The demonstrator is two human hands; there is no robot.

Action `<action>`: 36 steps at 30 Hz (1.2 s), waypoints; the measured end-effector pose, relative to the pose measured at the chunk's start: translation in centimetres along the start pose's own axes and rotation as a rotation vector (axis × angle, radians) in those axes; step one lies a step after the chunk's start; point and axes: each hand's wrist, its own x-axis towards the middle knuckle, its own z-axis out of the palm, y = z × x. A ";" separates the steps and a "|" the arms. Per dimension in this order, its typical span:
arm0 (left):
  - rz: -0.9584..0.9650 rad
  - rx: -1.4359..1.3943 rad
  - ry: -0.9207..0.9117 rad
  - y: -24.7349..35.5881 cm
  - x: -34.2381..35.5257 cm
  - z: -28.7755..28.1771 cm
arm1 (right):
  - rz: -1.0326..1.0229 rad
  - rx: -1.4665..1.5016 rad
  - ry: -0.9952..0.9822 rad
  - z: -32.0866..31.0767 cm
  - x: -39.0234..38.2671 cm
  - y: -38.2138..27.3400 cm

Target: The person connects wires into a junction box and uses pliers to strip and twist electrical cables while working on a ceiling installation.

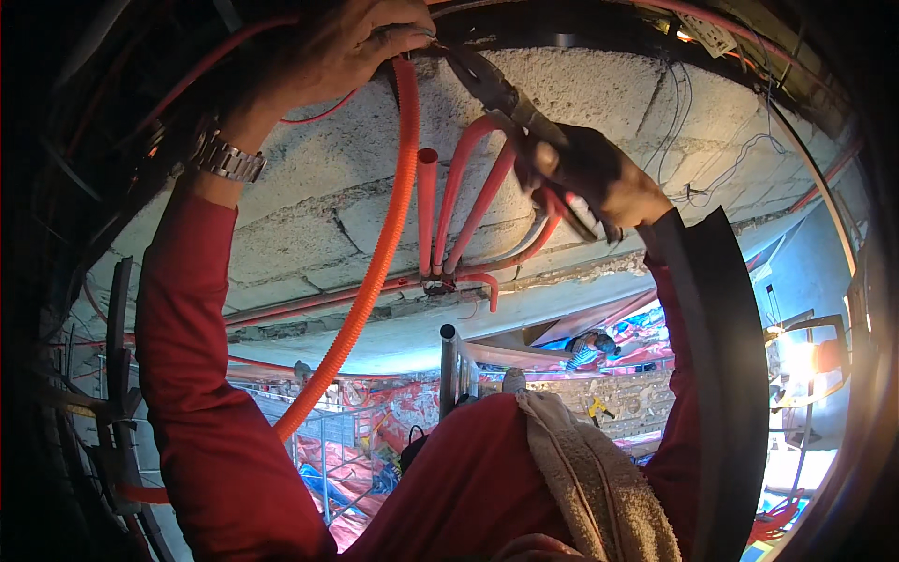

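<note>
At the top of the view, my left hand is pinched closed, its fingertips beside the pliers' jaws. What it holds there is too small and dark to make out. My right hand grips a pair of pliers, raised toward those fingertips. Just under my left fingers is the upper end of an orange corrugated conduit, which curves down past my left forearm. A thin red wire loops below my left wrist.
Smooth red pipes fan out from a junction on the rough concrete surface. A dark metal strip stands along my right arm. A beige towel lies over my leg. Far below are a metal ladder, another person and a bright lamp.
</note>
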 end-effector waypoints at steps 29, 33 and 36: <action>-0.532 0.621 0.618 21.4 -18.9 -6.6 | -0.201 -1.400 0.366 -20.8 11.4 13.9; -0.651 0.694 0.641 22.5 -20.8 -7.7 | 0.034 -1.652 0.042 -18.5 14.1 10.5; -0.739 0.751 0.658 23.9 -22.8 -8.8 | 0.177 -1.498 0.147 -15.8 13.5 8.1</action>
